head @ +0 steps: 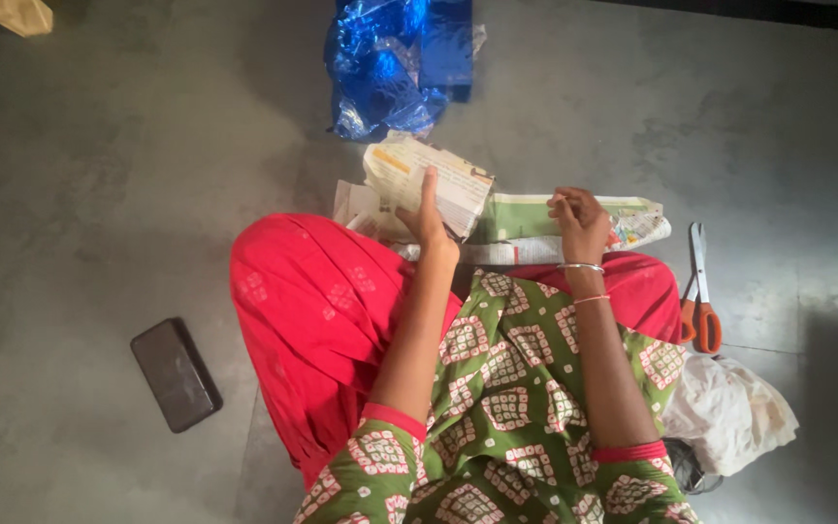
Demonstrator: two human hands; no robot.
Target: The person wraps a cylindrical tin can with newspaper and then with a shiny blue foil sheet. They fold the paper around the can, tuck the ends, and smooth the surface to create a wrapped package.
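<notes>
From the head camera, the person is sitting cross-legged on a grey floor [99, 146], looking down over a green patterned top and red trousers. The left hand [426, 221] is closing around a small stack of printed paper sheets [434, 180], thumb raised along the near face and fingers hidden behind it, so the stack is standing tilted just above the knees. The right hand [579, 221] is curling loosely, fingers bent inward, resting on a folded newspaper [535, 221] that is lying flat across the floor in front of the legs; whether it is pinching a scrap cannot be told.

The held sheets are looking light, thin and floppy, likely to bend or tear if gripped at a corner, so holding along the lower edge where the layers bunch together is probably the steadier spot.

Orange-handled scissors [700, 291] are lying on the floor just right of the right knee, apart from both hands. A crumpled blue foil sheet [395, 63] is sitting beyond the newspaper, a dark phone [175, 374] is lying left of the legs, and a white plastic bag [729, 412] is slumping near the right hip.
</notes>
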